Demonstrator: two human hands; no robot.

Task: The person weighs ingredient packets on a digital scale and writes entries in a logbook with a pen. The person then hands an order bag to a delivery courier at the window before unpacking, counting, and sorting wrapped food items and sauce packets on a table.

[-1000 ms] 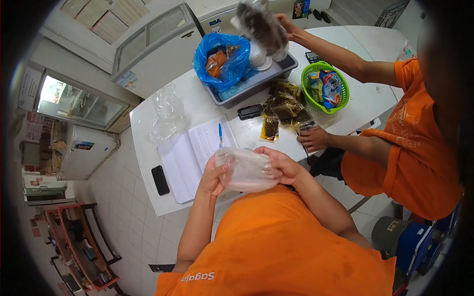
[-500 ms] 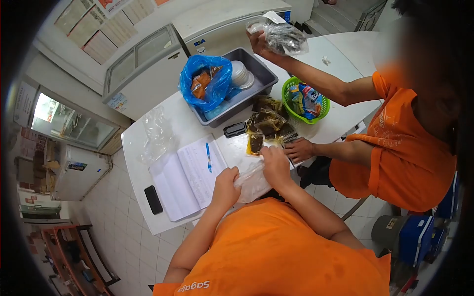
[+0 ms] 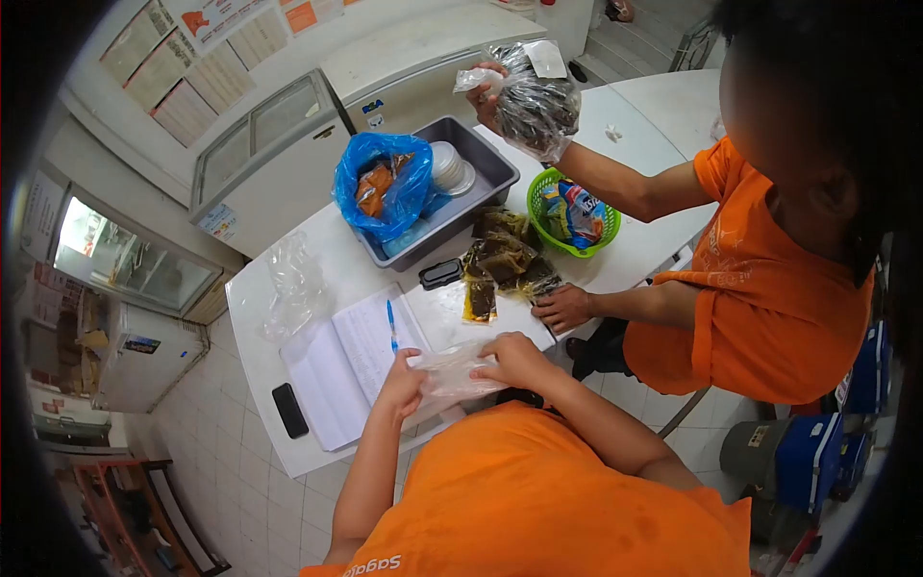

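Note:
A clear plastic bag (image 3: 449, 370) is stretched between my two hands, just over the near edge of the table. My left hand (image 3: 403, 383) grips its left end with curled fingers. At the other end, my right hand (image 3: 513, 361) pinches the bag between thumb and fingers. Beyond the bag lie several flat packets of dark brown sauce (image 3: 505, 258), some with yellow oil at the edge. An open notebook (image 3: 336, 365) with a blue pen (image 3: 392, 325) on it is beside my left hand.
A grey tub (image 3: 490, 178) holds a blue bag (image 3: 383, 183) and stacked plastic lids. Beside it stands a green basket (image 3: 538, 226) with packets. A co-worker at the right raises a bag of dark contents (image 3: 538, 101). A phone (image 3: 289, 411) lies at the left edge.
My hands have moved apart and the bag between them is spread wider. The co-worker's raised bag has turned and come lower. The whole view has shifted slightly.

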